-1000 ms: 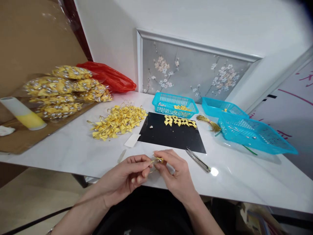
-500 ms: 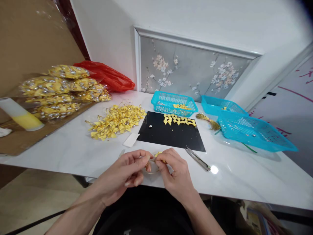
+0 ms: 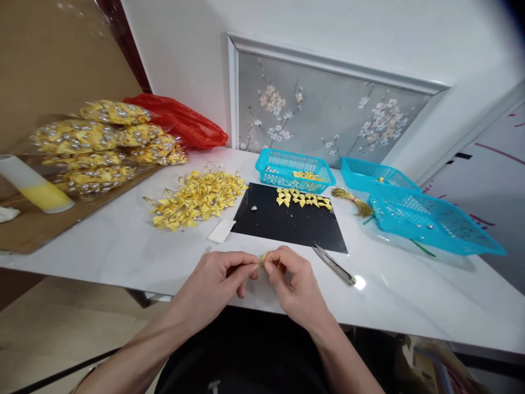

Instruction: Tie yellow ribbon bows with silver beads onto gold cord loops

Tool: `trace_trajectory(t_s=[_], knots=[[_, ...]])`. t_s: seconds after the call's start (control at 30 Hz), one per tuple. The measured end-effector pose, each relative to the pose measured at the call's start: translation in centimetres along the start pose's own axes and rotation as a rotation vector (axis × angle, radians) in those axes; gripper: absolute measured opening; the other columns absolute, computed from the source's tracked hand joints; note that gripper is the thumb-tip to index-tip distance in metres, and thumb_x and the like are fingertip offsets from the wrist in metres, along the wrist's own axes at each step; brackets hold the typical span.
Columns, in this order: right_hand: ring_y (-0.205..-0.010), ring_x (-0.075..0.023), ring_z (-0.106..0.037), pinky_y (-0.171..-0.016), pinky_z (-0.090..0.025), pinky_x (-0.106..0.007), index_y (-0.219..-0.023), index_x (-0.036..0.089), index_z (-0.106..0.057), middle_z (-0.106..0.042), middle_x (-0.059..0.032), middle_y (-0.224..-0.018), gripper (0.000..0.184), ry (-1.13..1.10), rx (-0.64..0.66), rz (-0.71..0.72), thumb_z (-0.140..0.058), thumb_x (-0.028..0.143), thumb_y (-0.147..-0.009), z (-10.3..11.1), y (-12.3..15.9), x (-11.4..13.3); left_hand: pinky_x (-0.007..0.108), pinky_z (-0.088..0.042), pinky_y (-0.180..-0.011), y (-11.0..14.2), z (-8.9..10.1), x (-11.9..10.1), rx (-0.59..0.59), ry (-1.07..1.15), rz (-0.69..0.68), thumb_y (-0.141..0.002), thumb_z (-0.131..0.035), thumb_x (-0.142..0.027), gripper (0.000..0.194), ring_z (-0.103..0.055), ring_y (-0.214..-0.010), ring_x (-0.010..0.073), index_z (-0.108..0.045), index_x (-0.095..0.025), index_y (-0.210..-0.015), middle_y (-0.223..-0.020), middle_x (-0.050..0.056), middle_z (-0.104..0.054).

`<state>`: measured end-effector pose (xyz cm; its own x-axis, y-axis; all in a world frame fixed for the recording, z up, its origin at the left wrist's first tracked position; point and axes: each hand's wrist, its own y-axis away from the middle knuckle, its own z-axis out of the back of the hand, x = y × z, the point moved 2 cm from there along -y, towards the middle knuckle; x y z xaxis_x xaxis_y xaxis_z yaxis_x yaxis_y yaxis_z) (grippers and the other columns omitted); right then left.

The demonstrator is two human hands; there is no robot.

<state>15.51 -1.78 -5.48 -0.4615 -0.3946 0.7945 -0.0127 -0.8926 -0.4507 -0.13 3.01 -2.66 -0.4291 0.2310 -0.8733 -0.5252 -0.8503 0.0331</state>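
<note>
My left hand [image 3: 229, 276] pinches a thin gold cord [image 3: 260, 264] between thumb and forefinger. Close beside it, my right hand [image 3: 293, 282] is closed on a small yellow ribbon bow [image 3: 264, 256], mostly covered by the fingertips. The two hands nearly meet above the front of the table. Beyond them, a black mat [image 3: 287, 224] carries rows of yellow bows [image 3: 303, 198] and a small silver bead [image 3: 254, 208]. Snips [image 3: 334, 265] lie right of the right hand. A heap of finished-looking yellow bows with cords [image 3: 197, 197] lies to the left.
Blue baskets [image 3: 295, 164] stand at the back and right [image 3: 443, 224]. A bundle of gold cords [image 3: 355, 202] lies between them. A white card [image 3: 221, 231] touches the mat's left side. Bagged bows [image 3: 94, 137], a red bag [image 3: 180, 120] and a roll [image 3: 39, 186] occupy the left.
My hands have come closer together, and the cord loop that hung between them no longer shows. The left fingers have curled in. The view has shifted slightly.
</note>
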Motion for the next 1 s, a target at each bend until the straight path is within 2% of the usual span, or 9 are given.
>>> trace_trajectory(t_s=[0.17,0.33,0.47,0.6,0.73,1.0], knots=[[-0.068,-0.0144,-0.051,-0.058,-0.04,-0.026,-0.077,0.019,-0.056,-0.055,-0.0004,-0.072,0.015,0.018,-0.024,-0.003,-0.048,0.016,-0.089,0.07,-0.02,0.06,0.025,-0.047,-0.058,0.07,-0.07,0.03,-0.036,0.08,0.022,-0.084,-0.062,-0.029,0.024,-0.06,-0.057,0.016,-0.072,-0.02,-0.103,-0.068,0.0,-0.069],[-0.07,-0.0156,-0.052,-0.061,-0.04,-0.027,-0.077,0.02,-0.057,-0.056,-0.0006,-0.072,0.013,0.05,-0.039,0.011,-0.05,0.014,-0.087,0.08,0.07,0.1,0.024,-0.048,-0.061,0.07,-0.03,-0.1,-0.024,-0.014,-0.049,-0.084,-0.061,-0.025,0.017,-0.062,-0.062,0.0163,-0.077,-0.023,-0.089,-0.072,-0.001,-0.072],[-0.072,-0.0163,-0.051,-0.062,-0.04,-0.028,-0.077,0.02,-0.057,-0.056,-0.001,-0.073,0.013,0.063,-0.04,0.018,-0.05,0.014,-0.087,0.04,0.08,0.14,0.024,-0.048,-0.058,-0.01,0.1,0.14,-0.055,-0.082,-0.092,-0.086,-0.059,-0.026,0.021,-0.061,-0.059,0.0153,-0.079,-0.024,-0.091,-0.075,0.0,-0.073],[-0.072,-0.0166,-0.051,-0.063,-0.039,-0.028,-0.078,0.02,-0.058,-0.056,-0.0014,-0.073,0.013,0.06,-0.044,0.012,-0.05,0.015,-0.087,-0.03,0.05,0.09,0.023,-0.049,-0.058,0.0,0.07,0.15,-0.025,-0.128,-0.12,-0.088,-0.055,-0.026,0.022,-0.062,-0.059,0.0151,-0.078,-0.024,-0.086,-0.074,0.0,-0.07],[-0.071,-0.0164,-0.051,-0.062,-0.04,-0.028,-0.078,0.02,-0.059,-0.057,-0.0014,-0.073,0.013,0.038,-0.045,-0.001,-0.05,0.016,-0.088,-0.03,0.01,-0.02,0.023,-0.048,-0.058,-0.02,0.01,-0.11,-0.007,-0.16,-0.122,-0.089,-0.053,-0.024,0.023,-0.062,-0.058,0.015,-0.074,-0.021,-0.079,-0.072,0.0,-0.066],[-0.068,-0.0135,-0.051,-0.06,-0.04,-0.026,-0.087,0.019,-0.063,-0.058,-0.001,-0.077,0.018,-0.041,-0.026,-0.047,-0.046,0.023,-0.095,0.2,0.16,-0.09,0.023,-0.047,-0.059,-0.17,-0.2,0.13,-0.011,-0.167,-0.118,-0.091,-0.05,-0.025,0.024,-0.06,-0.058,0.0141,-0.071,-0.019,-0.082,-0.07,0.0,-0.064]])
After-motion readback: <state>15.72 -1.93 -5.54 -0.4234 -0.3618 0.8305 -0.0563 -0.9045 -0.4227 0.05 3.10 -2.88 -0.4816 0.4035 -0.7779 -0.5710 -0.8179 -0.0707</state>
